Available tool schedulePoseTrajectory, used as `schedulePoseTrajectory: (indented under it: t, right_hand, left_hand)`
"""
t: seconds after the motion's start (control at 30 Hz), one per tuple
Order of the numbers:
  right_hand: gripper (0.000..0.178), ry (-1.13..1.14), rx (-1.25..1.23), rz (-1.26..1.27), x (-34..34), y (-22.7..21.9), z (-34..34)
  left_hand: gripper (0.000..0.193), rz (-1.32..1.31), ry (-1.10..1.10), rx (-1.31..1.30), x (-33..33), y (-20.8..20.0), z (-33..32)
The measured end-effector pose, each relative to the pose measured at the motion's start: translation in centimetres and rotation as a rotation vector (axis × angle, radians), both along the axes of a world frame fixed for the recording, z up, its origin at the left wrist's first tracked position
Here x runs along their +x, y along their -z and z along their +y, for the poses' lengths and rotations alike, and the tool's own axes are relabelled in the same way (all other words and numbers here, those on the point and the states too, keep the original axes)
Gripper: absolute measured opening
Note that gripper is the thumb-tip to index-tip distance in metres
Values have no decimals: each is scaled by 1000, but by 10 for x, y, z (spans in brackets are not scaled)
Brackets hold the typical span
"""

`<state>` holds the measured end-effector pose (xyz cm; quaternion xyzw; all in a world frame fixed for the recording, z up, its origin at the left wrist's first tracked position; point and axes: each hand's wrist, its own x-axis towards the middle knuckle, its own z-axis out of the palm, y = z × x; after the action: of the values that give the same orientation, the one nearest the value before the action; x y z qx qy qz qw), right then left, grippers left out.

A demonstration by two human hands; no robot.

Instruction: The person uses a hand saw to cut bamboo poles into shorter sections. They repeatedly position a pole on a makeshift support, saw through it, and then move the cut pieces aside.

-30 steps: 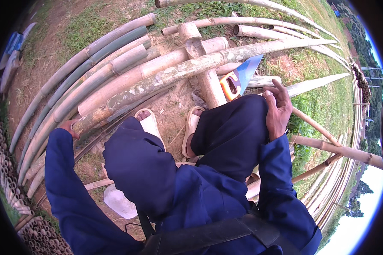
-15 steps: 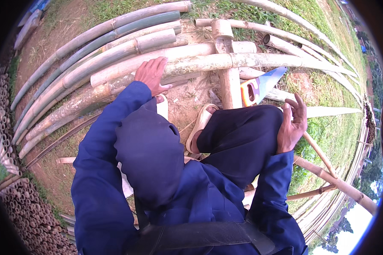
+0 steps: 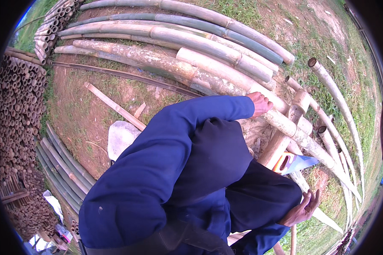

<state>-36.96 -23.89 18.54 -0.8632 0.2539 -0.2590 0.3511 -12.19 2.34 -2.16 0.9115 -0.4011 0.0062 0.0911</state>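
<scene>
"Bamboo pole, long and patchy! Where is it in the head view?"

"It slants from the top left to the lower right. It crosses over the post, next to the fat pale pole. The saw is just beside the post."

"What about the hands?"

"Left hand is on top of the pole, fingers bent. I can't tell if it grips or just rests. Right hand is by the right knee. Its fingers are loose and a bit curled, and it holds nothing."

"Is the pole hard to lift?"

"I think so. It's long and thick, so I'd guess it's heavy. It should be stiff and tough, too."

"Slippery?"

"Maybe a little, where it's smooth. It's round, so it could roll. The rough, spotty skin should help."

"Where would I hold it?"

"One hand on each side of the post, fingers right around, well away from the saw's teeth."
</scene>
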Motion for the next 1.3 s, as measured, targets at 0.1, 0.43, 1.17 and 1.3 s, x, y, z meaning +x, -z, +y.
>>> schedulePoseTrajectory:
  t: [0.1,0.43,1.17,1.3]
  right_hand:
    - [44,-65,-59,26,3,3,-3]
    - [42,-103,-84,33,6,3,-2]
    - [40,-440,-336,354,47,-24,20]
    - [36,-390,-338,302,36,-18,9]
  left_hand:
    - [58,165,2,18,0,-24,18]
    - [75,224,-134,159,13,-55,241]
    - [52,297,-1846,-673,-118,134,324]
    - [69,622,-2320,-739,-72,170,279]
